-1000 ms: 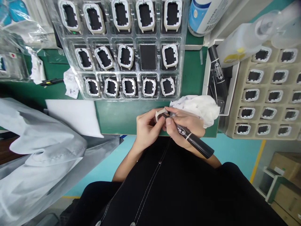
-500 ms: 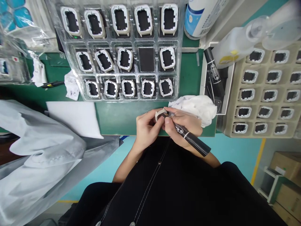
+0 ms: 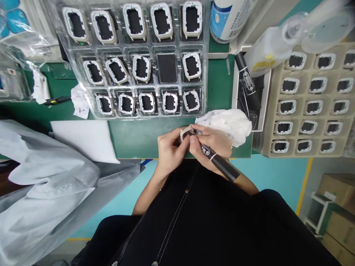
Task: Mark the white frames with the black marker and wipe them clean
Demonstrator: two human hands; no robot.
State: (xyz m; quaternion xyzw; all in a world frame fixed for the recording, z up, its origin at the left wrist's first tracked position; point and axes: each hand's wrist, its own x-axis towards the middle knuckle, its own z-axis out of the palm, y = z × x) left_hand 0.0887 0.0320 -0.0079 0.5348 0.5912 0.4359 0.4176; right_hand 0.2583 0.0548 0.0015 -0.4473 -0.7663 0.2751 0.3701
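My left hand is closed on a small pale watch-case frame at the table's front edge. A black marker lies in my right hand, its tip end up against the frame and its barrel slanting down to the right. Fingers of both hands cover most of the frame and the marker's tip. Behind my hands stands a clear plastic tray with rows of similar frames; one pocket in its middle row shows only the black pad.
A crumpled white cloth touches the area behind my right hand. To its right are a white box with another marker, a pump bottle and a beige tray of frames. At left are a white sheet and a person's grey sleeve.
The view has shifted slightly, so the trays sit a little further left and up. Both hands still hold the frame and marker together; the marker's angle barely differs.
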